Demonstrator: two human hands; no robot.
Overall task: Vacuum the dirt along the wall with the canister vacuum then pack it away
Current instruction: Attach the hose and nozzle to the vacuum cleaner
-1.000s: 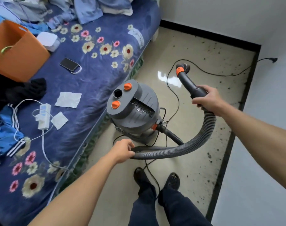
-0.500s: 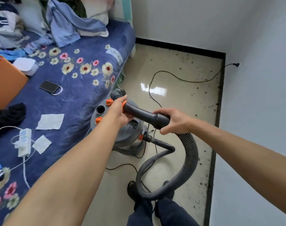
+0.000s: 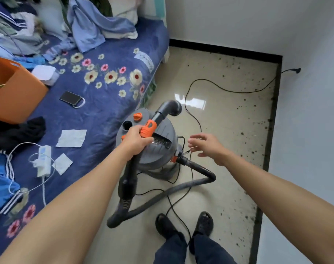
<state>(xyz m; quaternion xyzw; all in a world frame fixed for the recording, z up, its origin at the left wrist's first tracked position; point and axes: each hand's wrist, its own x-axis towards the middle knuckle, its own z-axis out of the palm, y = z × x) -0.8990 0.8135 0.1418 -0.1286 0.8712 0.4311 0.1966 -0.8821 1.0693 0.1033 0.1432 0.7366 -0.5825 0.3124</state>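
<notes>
A grey canister vacuum (image 3: 163,151) with orange knobs stands on the pale floor beside the bed. My left hand (image 3: 136,140) grips the black hose handle (image 3: 154,121) just below its orange collar, holding it over the canister's top with the curved nozzle end pointing away. The ribbed hose (image 3: 162,193) loops from the handle down across the floor and back to the canister's side port. My right hand (image 3: 208,147) hovers open to the right of the canister, holding nothing. Dark dirt specks (image 3: 265,119) lie scattered along the right wall's black skirting.
The black power cord (image 3: 198,119) trails over the floor to a plug (image 3: 295,70) in the right wall and runs between my feet (image 3: 183,225). On the left is a floral blue bed (image 3: 105,103) with an orange bag (image 3: 13,92), a phone (image 3: 70,98), a power strip and clothes.
My right hand has let go of the hose handle and opened beside the canister. My left hand has kept the handle and swung it upright over the canister's top.
</notes>
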